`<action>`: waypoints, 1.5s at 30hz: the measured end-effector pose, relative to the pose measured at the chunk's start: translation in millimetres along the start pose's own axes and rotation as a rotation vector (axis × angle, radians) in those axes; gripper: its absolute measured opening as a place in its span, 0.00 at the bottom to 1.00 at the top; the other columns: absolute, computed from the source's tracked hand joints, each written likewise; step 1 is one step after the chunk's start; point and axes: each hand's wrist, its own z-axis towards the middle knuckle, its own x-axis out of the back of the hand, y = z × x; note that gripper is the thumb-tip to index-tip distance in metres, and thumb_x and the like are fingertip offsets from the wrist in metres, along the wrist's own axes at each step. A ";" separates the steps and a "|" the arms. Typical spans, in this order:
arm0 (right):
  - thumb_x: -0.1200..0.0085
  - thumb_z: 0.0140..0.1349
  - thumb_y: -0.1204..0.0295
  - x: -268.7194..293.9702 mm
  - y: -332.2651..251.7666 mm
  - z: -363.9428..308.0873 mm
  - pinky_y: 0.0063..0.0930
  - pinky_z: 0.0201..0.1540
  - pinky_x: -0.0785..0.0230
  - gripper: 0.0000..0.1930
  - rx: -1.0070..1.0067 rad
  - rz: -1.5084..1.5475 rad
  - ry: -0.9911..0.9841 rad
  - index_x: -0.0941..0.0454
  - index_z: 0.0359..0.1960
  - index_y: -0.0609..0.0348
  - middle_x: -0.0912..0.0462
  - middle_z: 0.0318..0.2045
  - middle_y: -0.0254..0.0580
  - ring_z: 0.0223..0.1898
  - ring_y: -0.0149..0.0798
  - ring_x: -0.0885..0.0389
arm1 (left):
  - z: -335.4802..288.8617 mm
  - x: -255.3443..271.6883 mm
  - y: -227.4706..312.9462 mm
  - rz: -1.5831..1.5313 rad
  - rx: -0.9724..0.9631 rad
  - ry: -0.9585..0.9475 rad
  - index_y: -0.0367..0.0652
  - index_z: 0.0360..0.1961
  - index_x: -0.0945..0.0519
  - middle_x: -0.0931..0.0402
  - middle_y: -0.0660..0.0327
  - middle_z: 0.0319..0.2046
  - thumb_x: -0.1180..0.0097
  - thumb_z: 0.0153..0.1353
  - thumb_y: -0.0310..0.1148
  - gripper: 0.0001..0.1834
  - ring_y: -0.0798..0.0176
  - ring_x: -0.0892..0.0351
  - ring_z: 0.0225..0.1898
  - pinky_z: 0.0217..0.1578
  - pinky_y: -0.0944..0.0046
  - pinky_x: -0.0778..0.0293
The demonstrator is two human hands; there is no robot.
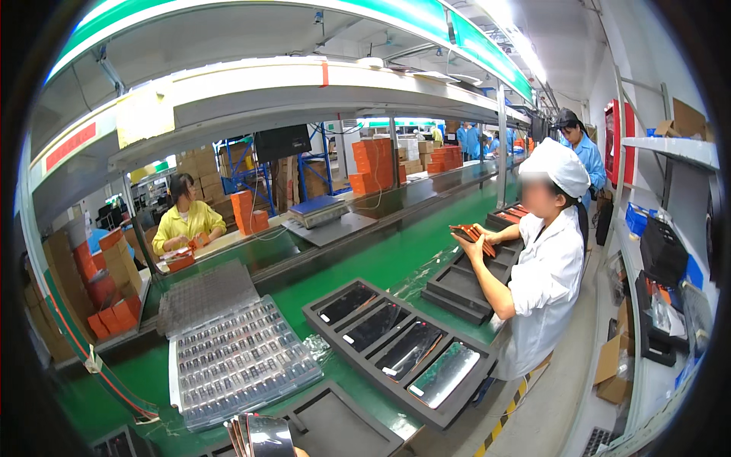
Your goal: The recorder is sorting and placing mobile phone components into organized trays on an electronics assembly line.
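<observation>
At the lower edge a fanned stack of thin, glossy phone-like slabs (266, 437) stands on edge, held in what looks like my left hand (301, 452). Only a sliver of skin shows beside the stack; the rest of that hand is cut off. My right hand is out of the picture. Just behind the stack lies a black foam tray (346, 420) with a bare recess. To its right, a longer black foam tray (324, 327) has dark, shiny phone-like slabs (444, 373) in its recesses, each with a small white tab at one end.
A clear plastic tray (236, 358) of small dark parts lies left on the green bench (304, 278). A co-worker (544, 266) in white holds slabs over stacked black trays (461, 289). A shelf (221, 91) spans overhead; a scale (316, 211) stands behind.
</observation>
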 end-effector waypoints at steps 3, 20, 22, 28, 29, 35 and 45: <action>0.51 0.71 0.78 11.2 9.5 2.8 0.30 0.68 0.41 0.23 -0.064 0.065 -0.039 0.38 0.66 0.60 0.28 0.59 0.41 0.63 0.35 0.32 | -9.0 16.6 0.9 0.046 0.121 -0.096 0.40 0.54 0.25 0.21 0.65 0.37 0.49 0.74 0.37 0.15 0.73 0.22 0.34 0.33 0.74 0.26; 0.51 0.71 0.71 58.5 -25.5 14.0 0.41 0.56 0.30 0.30 0.256 -0.865 -0.017 0.51 0.69 0.60 0.25 0.51 0.61 0.51 0.52 0.20 | -52.1 38.3 17.6 0.204 0.077 0.232 0.37 0.55 0.28 0.28 0.67 0.32 0.48 0.74 0.36 0.16 0.76 0.34 0.28 0.27 0.74 0.37; 0.53 0.71 0.71 49.4 -27.1 9.8 0.43 0.62 0.34 0.30 0.208 -0.841 -0.037 0.52 0.70 0.60 0.26 0.54 0.64 0.60 0.59 0.25 | -45.1 40.9 9.6 0.325 -0.012 0.171 0.34 0.55 0.28 0.23 0.60 0.42 0.49 0.74 0.32 0.14 0.72 0.28 0.39 0.39 0.70 0.31; 0.52 0.68 0.74 49.2 -24.3 13.3 0.40 0.66 0.39 0.28 0.135 -0.791 -0.097 0.46 0.68 0.67 0.32 0.60 0.61 0.66 0.51 0.33 | -35.0 15.4 21.8 0.218 -0.041 0.335 0.34 0.54 0.27 0.20 0.57 0.41 0.47 0.72 0.30 0.14 0.68 0.24 0.38 0.39 0.67 0.27; 0.52 0.68 0.75 61.0 -12.8 14.1 0.38 0.65 0.39 0.27 0.174 -0.818 -0.027 0.45 0.66 0.67 0.31 0.58 0.59 0.62 0.48 0.31 | -34.4 16.0 25.0 0.366 -0.021 0.295 0.34 0.55 0.28 0.20 0.54 0.37 0.46 0.71 0.30 0.15 0.66 0.23 0.35 0.37 0.64 0.26; 0.49 0.72 0.69 30.6 -38.9 9.2 0.34 0.70 0.46 0.28 0.191 -0.855 -0.026 0.43 0.69 0.69 0.33 0.64 0.55 0.67 0.45 0.35 | -23.1 45.2 -12.0 0.431 0.030 0.345 0.38 0.55 0.26 0.18 0.58 0.30 0.41 0.68 0.36 0.19 0.74 0.20 0.29 0.30 0.71 0.28; 0.50 0.69 0.76 84.6 -95.0 3.7 0.36 0.72 0.46 0.33 0.536 -1.113 0.068 0.47 0.74 0.62 0.37 0.69 0.52 0.69 0.46 0.36 | -83.7 129.3 26.3 0.550 -0.078 0.389 0.33 0.59 0.26 0.20 0.52 0.49 0.47 0.73 0.35 0.20 0.58 0.22 0.48 0.50 0.64 0.27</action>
